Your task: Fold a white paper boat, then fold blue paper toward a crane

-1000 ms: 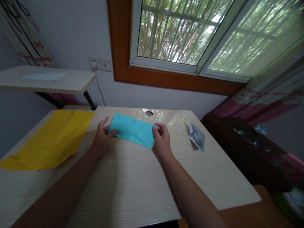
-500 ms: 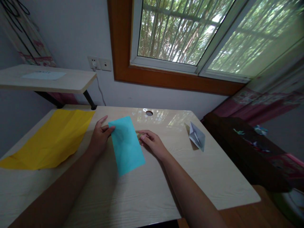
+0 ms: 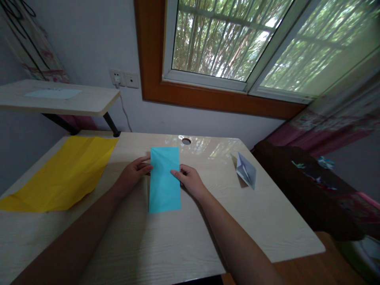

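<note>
Turning from crosswise to lengthwise over the last second, the blue paper (image 3: 163,188) now has its long edges at the sides, over the middle of the table (image 3: 243,221), between the yellow sheet (image 3: 63,174) and the small folded paper (image 3: 247,171). The right hand (image 3: 192,181), whose thumb was clear of it half a second ago, pinches its right edge, thumb in front; the left hand (image 3: 132,174) pinches its left edge. Held from both sides, it seems squared and steadier for handling
</note>
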The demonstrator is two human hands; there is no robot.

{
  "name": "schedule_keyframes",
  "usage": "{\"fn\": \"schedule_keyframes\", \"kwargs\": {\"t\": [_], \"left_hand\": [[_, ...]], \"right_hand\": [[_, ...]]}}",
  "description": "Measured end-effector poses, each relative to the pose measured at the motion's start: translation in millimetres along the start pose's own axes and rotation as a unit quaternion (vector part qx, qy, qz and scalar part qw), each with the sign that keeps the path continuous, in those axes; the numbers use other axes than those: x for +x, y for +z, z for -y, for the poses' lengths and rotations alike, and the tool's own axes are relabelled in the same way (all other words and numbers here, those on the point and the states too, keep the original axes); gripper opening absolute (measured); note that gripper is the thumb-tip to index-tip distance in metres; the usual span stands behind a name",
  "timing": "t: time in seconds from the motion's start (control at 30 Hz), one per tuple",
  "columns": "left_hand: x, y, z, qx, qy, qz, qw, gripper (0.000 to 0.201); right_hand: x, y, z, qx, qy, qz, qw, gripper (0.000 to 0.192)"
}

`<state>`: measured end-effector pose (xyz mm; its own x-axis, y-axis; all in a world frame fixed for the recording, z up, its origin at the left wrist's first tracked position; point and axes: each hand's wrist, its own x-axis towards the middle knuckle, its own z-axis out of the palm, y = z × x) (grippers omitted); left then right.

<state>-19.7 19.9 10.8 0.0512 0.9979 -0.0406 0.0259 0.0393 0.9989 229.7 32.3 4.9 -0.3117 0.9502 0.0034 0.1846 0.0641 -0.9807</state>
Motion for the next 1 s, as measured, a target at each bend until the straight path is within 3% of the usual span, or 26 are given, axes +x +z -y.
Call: {"fn": "schedule_keyframes", "kwargs": {"t": [0.13, 0.27, 0.5, 0.8, 1.0], "left_hand": [[0.1, -0.6, 0.6, 0.052, -0.007, 0.03, 0.998, 0.043], [-0.5, 0.0, -2.1, 0.079, 0.0, 0.017, 0.997, 0.034], [-3.0, 1.2, -4.9, 0.072, 0.009, -0.017, 0.997, 0.06], [-4.0, 0.6, -2.4, 0.077, 0.013, -0.029, 0.997, 0.054], [-3.5, 0.4, -4.6, 0.087, 0.021, -0.024, 0.996, 0.063]], "right_hand": [[3.9, -1.7, -3.7, 0.034, -0.002, -0.032, 0.999, 0.04], [4.2, -1.4, -6.3, 0.018, -0.004, -0.022, 1.0, 0.041], [0.2, -1.3, -4.9, -0.01, -0.005, 0.028, 1.0, 0.044], [-1.6, -1.2, -3.0, -0.033, -0.003, 0.041, 0.999, 0.045], [-1.5, -0.8, -4.2, -0.042, -0.009, 0.037, 0.998, 0.045]]}}
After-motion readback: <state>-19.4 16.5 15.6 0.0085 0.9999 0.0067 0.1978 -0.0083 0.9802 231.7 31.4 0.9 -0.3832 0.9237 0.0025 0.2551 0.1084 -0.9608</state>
